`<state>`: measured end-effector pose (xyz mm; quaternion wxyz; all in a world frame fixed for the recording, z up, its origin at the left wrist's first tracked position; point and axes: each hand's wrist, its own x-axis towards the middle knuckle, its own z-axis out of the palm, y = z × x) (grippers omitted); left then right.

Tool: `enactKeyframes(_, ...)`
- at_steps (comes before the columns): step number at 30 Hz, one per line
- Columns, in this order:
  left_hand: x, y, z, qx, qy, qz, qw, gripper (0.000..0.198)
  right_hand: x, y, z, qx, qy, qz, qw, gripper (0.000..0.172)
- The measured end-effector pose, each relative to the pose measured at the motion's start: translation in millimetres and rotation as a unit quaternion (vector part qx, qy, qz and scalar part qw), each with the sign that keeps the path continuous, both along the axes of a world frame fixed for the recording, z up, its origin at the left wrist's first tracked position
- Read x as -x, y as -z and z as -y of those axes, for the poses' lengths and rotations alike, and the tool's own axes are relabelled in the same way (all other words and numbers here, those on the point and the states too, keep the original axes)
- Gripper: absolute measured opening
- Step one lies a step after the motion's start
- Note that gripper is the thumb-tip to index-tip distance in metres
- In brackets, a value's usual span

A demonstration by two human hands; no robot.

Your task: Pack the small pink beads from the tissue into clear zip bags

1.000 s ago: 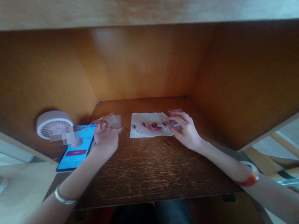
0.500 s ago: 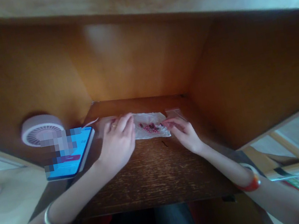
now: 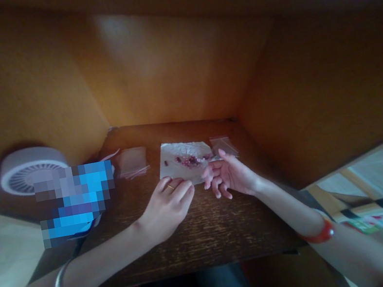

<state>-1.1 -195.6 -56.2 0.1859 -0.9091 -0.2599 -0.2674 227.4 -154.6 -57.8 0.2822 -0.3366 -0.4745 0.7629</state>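
On the dark wooden surface lies a crinkled white paper sheet [image 3: 174, 170] bearing a heap of small pink and dark red beads [image 3: 190, 161]. One dark bead [image 3: 166, 163] sits apart on its left. My left hand [image 3: 167, 207], wearing a ring, is at the sheet's front edge, thumb and fingers pinched together. A faint, see-through small plastic bag [image 3: 197, 178] shows at its fingertips, its outline hard to make out. My right hand [image 3: 230, 174] is turned partly palm up at the sheet's right front, fingers curved and apart, the fingertips close to the bag.
Small clear bags [image 3: 133, 162] lie left of the sheet, and another clear bag [image 3: 223, 145] to its right. A round white fan [image 3: 33, 169] and a partly blurred-out phone [image 3: 91, 195] stand at the left. Wooden panels [image 3: 171, 72] enclose the back and sides.
My left hand has come from the bags at the left toward the front of the sheet. My right hand has left the beads, turned palm up and spread its fingers.
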Motion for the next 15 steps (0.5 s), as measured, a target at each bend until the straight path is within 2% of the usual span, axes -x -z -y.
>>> enactKeyframes(5,0.5,-2.9,4.3,0.032,-0.004,-0.022,0.999,0.019,0.6,3.1,5.0,-0.018,0.010,0.031,0.999,0.029)
enactKeyframes(10,1.1,-4.7,7.8,0.046,0.007,-0.033,0.998,0.020,-6.7,8.2,0.6,0.041,-0.007,0.028,0.999,0.029)
enactKeyframes(15,0.0,1.2,9.3,0.094,0.010,-0.012,0.995,0.018,-7.9,8.1,2.4,0.021,-0.011,0.055,0.998,0.020)
